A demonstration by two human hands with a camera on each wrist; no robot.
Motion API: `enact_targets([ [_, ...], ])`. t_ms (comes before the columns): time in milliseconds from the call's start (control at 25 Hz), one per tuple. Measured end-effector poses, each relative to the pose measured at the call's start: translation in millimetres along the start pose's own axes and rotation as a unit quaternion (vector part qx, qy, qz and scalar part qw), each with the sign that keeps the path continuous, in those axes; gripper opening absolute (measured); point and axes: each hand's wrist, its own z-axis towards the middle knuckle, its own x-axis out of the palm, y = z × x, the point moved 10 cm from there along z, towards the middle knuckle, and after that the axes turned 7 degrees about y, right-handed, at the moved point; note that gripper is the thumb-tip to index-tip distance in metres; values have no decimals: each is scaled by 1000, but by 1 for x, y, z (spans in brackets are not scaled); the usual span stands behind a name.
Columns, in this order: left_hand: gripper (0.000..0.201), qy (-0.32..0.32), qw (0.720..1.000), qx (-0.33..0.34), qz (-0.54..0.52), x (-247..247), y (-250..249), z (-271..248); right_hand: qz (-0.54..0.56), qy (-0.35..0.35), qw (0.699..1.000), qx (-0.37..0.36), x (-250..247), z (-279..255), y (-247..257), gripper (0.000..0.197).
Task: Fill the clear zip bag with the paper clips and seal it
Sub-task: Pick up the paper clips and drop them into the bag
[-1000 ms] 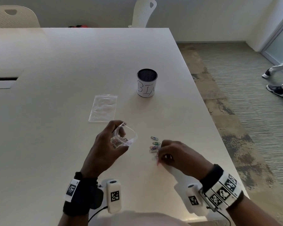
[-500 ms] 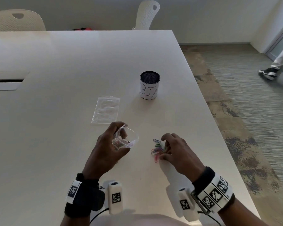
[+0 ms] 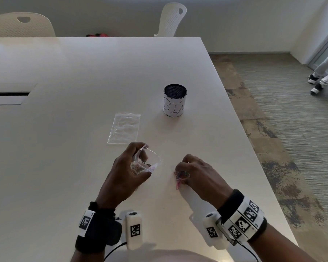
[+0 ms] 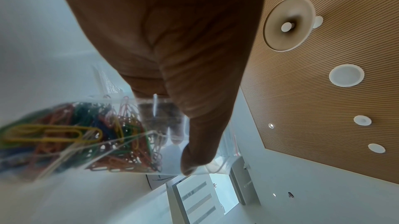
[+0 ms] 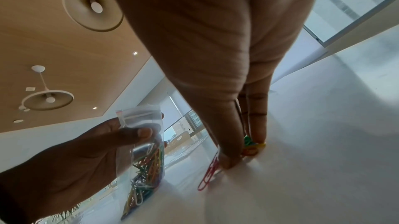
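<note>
- Your left hand (image 3: 128,173) grips the zip bag (image 3: 147,163) just above the table (image 3: 65,167), thumb and fingers curled round its upper part so the mouth bows open toward your right side.
- The bag already holds a thick wad of coloured clips (image 4: 86,133) in its lower half; the zip strip (image 5: 138,116) is unsealed.
- Your right hand (image 3: 197,174) is down on the table just right of the bag, fingertips (image 5: 228,159) pinched together on the last loose clips (image 3: 180,176). A red clip (image 5: 208,174) sticks out from under the thumb; green and yellow ones sit under the fingers.
- The step in hand looks like gathering that small pile for a drop into the bag.
- Close the pinch low, against the tabletop, so the flat clips ride up between your pads instead of sliding away.
- The red one seems only half caught, though the head view is too dim to be sure. Draw it in before you lift.
- Keep the left hand where it is and the mouth wide; carry the clips over the opening and let go well inside.
- Hold the bag upright, or the wad may slide toward the mouth.
- A spare bag (image 3: 124,128) and a mesh cup (image 3: 175,100) lie farther back; leave both alone.
- Seal only once no clip lies across the strip.
</note>
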Motion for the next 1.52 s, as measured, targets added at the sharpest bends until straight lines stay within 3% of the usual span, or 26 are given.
enact_targets([
  [240, 60, -1, 1000, -6, 5, -1, -2, -1, -41, -19, 999, 29, 0, 2, -1, 2],
  [440, 60, -3, 1000, -8, 7, -2, -2, -2, -9, -29, 999, 35, -10, 6, -7, 10],
  [640, 59, -2, 1000, -10, 6, -2, -3, -2, 118, -56, 990, 49, -28, 3, -30, 10],
  [760, 57, -3, 1000, -10, 7, -1, -6, -2, 228, -77, 969, 52, -37, 0, -35, 11],
  [1040, 58, 3, 1000, -6, -1, -1, -8, -2, 401, -130, 906, -43, -68, -2, 17, 7],
  [1160, 57, 3, 1000, 3, 9, -1, -10, -2, 381, -165, 907, -77, -75, 4, 48, 9],
  [1360, 56, -2, 1000, -8, 8, -3, -13, -2, 215, -161, 953, -137, -64, 18, 87, 14],
  [1520, 54, -2, 1000, -7, 9, -3, -13, -2, 202, -168, 955, -138, -74, 12, 88, 17],
])
